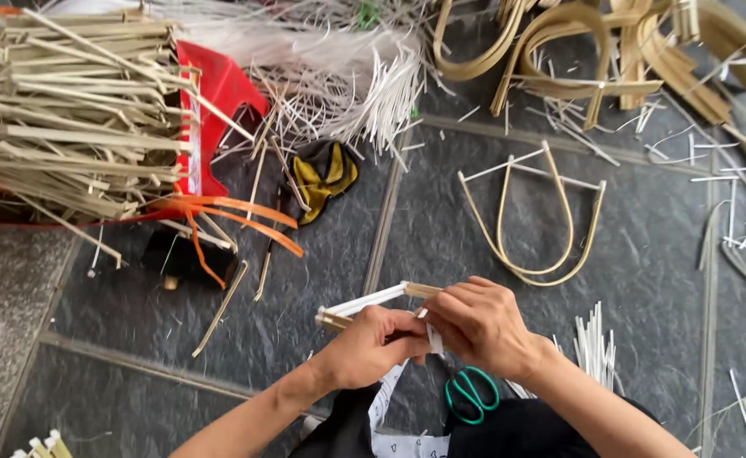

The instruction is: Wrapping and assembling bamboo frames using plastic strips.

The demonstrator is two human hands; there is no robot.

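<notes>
My left hand point(371, 346) and my right hand point(477, 324) meet over a small bundle of pale bamboo strips point(364, 304), which juts out to the left of my fingers. Both hands are closed on the bundle, the left gripping near its left end, the right pinching its right part. A white paper strip point(387, 399) hangs down from under my hands. Green-handled scissors point(471, 393) lie just below my right wrist on dark cloth.
A big bundle of bamboo strips point(67, 110) tied with orange band rests on a red stool point(220, 93) at upper left. Bent bamboo hoops point(534, 216) lie on the dark tiled floor ahead. More curved frames point(611, 51), loose white slivers point(594, 343), and a black-and-yellow cloth point(324, 174) lie about.
</notes>
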